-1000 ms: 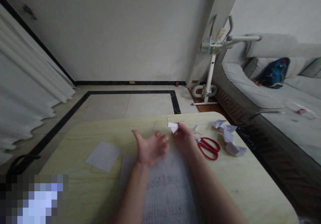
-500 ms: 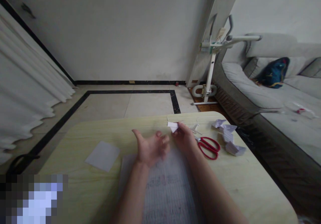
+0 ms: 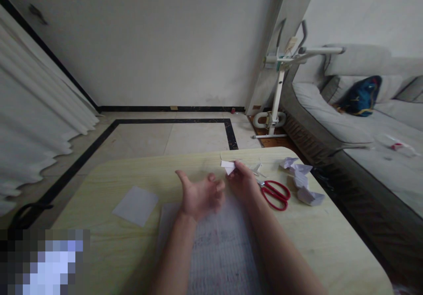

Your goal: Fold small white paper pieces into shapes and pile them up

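Observation:
My right hand (image 3: 243, 183) pinches a small folded white paper piece (image 3: 228, 166) above the far middle of the pale wooden table (image 3: 109, 246). My left hand (image 3: 198, 196) hovers just left of it, palm up, with thumb and fingers apart and nothing in it. Both forearms lie over a large lined white sheet (image 3: 218, 246) spread on the table in front of me. Red-handled scissors (image 3: 275, 193) lie on the table just right of my right hand.
A square white paper (image 3: 136, 205) lies at the left of the table. Crumpled white papers (image 3: 302, 181) sit near the right edge, with small scraps (image 3: 257, 169) by the scissors. Beyond the table are tiled floor, curtains at left, an exercise bike (image 3: 279, 88) and a grey sofa (image 3: 357, 119).

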`<state>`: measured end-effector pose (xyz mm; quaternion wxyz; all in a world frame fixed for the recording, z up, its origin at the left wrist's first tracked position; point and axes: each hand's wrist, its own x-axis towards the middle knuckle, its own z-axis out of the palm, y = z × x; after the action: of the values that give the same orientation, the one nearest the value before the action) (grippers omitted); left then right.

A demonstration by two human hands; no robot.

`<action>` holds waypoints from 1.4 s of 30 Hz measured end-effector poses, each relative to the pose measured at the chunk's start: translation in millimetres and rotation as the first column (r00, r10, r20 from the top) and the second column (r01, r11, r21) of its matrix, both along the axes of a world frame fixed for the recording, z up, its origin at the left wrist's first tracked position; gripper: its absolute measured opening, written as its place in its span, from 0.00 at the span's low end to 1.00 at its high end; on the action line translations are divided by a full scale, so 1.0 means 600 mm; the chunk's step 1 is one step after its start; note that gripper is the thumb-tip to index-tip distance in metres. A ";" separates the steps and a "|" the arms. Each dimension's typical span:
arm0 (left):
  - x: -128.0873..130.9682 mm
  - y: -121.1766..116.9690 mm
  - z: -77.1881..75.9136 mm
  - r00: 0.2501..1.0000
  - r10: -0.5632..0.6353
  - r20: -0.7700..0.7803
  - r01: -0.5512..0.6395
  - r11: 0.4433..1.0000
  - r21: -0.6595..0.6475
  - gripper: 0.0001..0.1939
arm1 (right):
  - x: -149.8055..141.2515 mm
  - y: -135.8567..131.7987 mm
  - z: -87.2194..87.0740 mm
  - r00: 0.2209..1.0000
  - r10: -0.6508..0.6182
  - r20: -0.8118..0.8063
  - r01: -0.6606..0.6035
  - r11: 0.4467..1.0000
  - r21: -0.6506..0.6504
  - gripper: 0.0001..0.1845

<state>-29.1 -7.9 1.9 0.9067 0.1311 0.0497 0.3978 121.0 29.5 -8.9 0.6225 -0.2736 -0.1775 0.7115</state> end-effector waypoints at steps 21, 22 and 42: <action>0.001 -0.002 0.003 0.991 -0.038 -0.125 0.042 0.999 0.024 0.47 | 0.000 0.000 0.002 1.000 0.001 0.013 -0.001 1.000 -0.004 0.08; 0.002 -0.002 0.004 0.989 -0.013 -0.149 0.016 1.000 0.022 0.47 | 0.000 0.000 0.003 1.000 0.010 0.024 -0.010 1.000 0.005 0.08; 0.031 0.009 -0.007 -0.048 0.756 -0.653 -0.340 0.603 0.722 0.16 | -0.009 -0.018 0.015 0.718 -0.007 0.696 -0.134 0.980 0.148 0.11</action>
<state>-10.6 -2.3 -2.4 0.3895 0.4625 0.5585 0.5680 115.7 18.4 -0.1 0.5087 -0.4534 -0.4730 0.5585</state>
